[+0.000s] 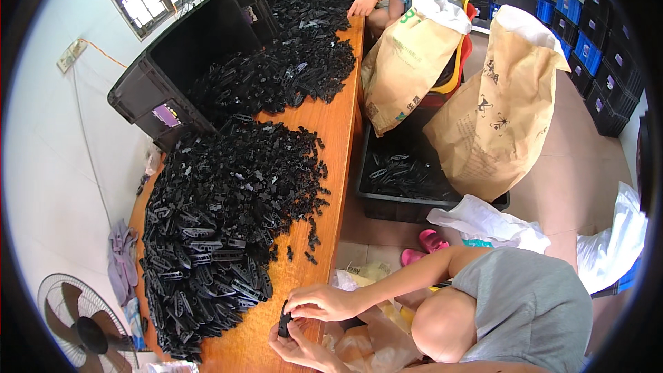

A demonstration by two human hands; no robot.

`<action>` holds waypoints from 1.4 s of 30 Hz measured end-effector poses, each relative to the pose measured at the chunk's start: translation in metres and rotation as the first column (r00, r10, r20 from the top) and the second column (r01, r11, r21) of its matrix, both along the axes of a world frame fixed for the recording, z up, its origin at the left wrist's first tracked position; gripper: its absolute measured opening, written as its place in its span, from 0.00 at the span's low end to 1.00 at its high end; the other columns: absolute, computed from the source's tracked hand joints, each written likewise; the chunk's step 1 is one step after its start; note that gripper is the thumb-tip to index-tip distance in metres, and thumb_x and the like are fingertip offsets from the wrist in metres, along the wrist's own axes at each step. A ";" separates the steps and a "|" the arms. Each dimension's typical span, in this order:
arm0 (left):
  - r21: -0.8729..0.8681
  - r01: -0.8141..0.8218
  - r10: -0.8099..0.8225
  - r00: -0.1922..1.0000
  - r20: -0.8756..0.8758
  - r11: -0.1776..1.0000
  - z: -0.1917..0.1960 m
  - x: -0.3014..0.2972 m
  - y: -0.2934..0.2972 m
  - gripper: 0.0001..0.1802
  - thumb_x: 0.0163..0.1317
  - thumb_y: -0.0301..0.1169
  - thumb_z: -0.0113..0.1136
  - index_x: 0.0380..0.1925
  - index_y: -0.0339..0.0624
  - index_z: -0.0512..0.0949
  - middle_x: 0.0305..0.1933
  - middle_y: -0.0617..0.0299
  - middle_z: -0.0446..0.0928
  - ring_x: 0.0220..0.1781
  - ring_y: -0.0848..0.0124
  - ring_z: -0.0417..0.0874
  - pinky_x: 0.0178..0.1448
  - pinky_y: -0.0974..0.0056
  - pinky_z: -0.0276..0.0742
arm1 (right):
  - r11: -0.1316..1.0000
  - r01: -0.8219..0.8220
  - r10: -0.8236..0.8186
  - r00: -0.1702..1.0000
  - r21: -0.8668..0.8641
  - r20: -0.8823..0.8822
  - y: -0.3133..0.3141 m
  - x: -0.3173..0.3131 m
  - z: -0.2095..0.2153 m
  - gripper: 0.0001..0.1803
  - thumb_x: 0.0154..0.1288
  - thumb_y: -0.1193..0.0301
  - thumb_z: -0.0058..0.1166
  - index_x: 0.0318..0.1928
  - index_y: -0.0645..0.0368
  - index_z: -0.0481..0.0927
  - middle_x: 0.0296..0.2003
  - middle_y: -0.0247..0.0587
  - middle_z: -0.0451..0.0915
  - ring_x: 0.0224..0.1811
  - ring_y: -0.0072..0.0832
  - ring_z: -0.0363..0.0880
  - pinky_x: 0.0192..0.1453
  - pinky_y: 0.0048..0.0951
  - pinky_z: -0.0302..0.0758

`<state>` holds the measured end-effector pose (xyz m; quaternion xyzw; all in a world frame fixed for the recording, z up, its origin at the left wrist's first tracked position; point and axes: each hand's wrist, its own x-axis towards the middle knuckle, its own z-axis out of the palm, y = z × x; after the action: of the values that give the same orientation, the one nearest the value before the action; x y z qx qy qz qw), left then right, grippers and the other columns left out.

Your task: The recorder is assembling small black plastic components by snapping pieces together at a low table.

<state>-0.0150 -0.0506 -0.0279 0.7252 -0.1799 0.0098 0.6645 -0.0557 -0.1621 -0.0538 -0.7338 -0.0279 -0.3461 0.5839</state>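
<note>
Over the front edge of the wooden table (314, 235), my right hand (324, 302) and my left hand (304, 351) meet around a small black plastic piece (284, 323). Fingertips of the right hand pinch its upper end. The left fingers close on its lower end, partly covering it. Just beyond my hands spreads a pile of long, slotted black plastic parts (207, 276). Smaller black pieces (242, 166) are heaped behind them, a few scattered singly near the table edge.
Black crates (166, 90) lie tipped along the wall side. Beside the table stand a black tub (407, 204) and large brown paper sacks (497, 110). Another person's hand (364, 4) rests at the far end. A fan (90, 331) stands at lower left.
</note>
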 end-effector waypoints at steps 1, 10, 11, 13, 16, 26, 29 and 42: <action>-0.045 0.008 -0.009 1.000 -0.021 0.999 -0.005 0.003 0.000 0.10 0.64 0.28 0.52 0.40 0.32 0.69 0.31 0.55 0.73 0.27 0.72 0.73 0.31 0.70 0.70 | 1.000 -0.003 0.003 1.000 0.002 0.000 -0.001 -0.001 0.002 0.09 0.64 0.75 0.51 0.44 0.65 0.75 0.37 0.45 0.76 0.39 0.38 0.77 0.42 0.34 0.73; -0.068 -0.031 0.028 0.999 -0.041 0.997 0.010 0.006 0.007 0.14 0.61 0.30 0.57 0.41 0.31 0.68 0.31 0.51 0.75 0.28 0.68 0.76 0.35 0.66 0.74 | 0.633 0.724 -0.658 0.690 -0.276 0.300 -0.119 0.033 0.053 0.06 0.58 0.75 0.56 0.31 0.57 0.71 0.55 0.48 0.68 0.63 0.49 0.60 0.61 0.49 0.60; -0.077 -0.037 0.032 0.997 -0.066 0.996 0.014 0.009 0.009 0.16 0.61 0.30 0.59 0.42 0.30 0.69 0.36 0.46 0.76 0.31 0.64 0.77 0.37 0.63 0.76 | 0.562 0.764 -0.726 0.639 -0.316 0.254 -0.140 0.043 0.068 0.06 0.58 0.75 0.56 0.30 0.59 0.71 0.54 0.48 0.70 0.62 0.47 0.63 0.62 0.47 0.59; -0.105 -0.013 0.013 1.000 0.003 0.994 0.022 0.017 0.006 0.17 0.61 0.31 0.59 0.43 0.31 0.68 0.34 0.47 0.75 0.30 0.65 0.77 0.33 0.65 0.75 | 0.708 0.602 -0.592 0.791 -0.369 0.156 -0.153 0.049 0.091 0.06 0.59 0.74 0.55 0.31 0.61 0.72 0.47 0.47 0.74 0.54 0.40 0.71 0.56 0.41 0.66; -0.111 0.045 -0.032 0.993 0.110 0.993 0.033 0.017 0.001 0.17 0.60 0.32 0.61 0.43 0.31 0.70 0.33 0.51 0.76 0.29 0.67 0.77 0.32 0.68 0.75 | 0.973 0.155 -0.165 0.985 -0.174 -0.050 -0.115 0.041 0.087 0.06 0.61 0.73 0.54 0.34 0.63 0.75 0.35 0.44 0.77 0.37 0.31 0.76 0.41 0.32 0.73; -0.094 0.117 -0.120 0.992 -0.031 0.989 0.017 0.007 0.011 0.15 0.56 0.26 0.65 0.39 0.27 0.74 0.31 0.51 0.77 0.27 0.69 0.77 0.32 0.66 0.76 | 0.991 -0.133 0.134 0.987 0.020 -0.082 -0.029 0.012 0.015 0.07 0.63 0.73 0.51 0.35 0.66 0.75 0.30 0.44 0.78 0.31 0.34 0.76 0.35 0.32 0.70; -0.094 0.093 -0.097 0.994 -0.040 0.991 0.022 0.002 0.009 0.15 0.56 0.27 0.65 0.39 0.27 0.74 0.33 0.50 0.77 0.28 0.68 0.77 0.33 0.65 0.76 | 0.990 -0.137 0.139 0.983 0.028 -0.119 -0.027 0.010 0.016 0.07 0.62 0.72 0.52 0.34 0.65 0.76 0.31 0.44 0.78 0.33 0.34 0.77 0.36 0.33 0.70; -0.066 0.037 -0.046 0.988 -0.147 0.997 0.032 -0.005 0.019 0.12 0.57 0.25 0.62 0.38 0.29 0.74 0.40 0.50 0.76 0.38 0.65 0.78 0.39 0.66 0.78 | 0.989 -0.122 0.135 0.976 0.081 -0.172 -0.008 0.007 0.024 0.10 0.64 0.71 0.52 0.41 0.64 0.77 0.33 0.42 0.80 0.35 0.28 0.79 0.38 0.26 0.74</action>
<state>-0.0201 -0.0312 0.0045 0.6987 -0.1446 -0.0521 0.6987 -0.0488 -0.1699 -0.0302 -0.7374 -0.0114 -0.2420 0.6305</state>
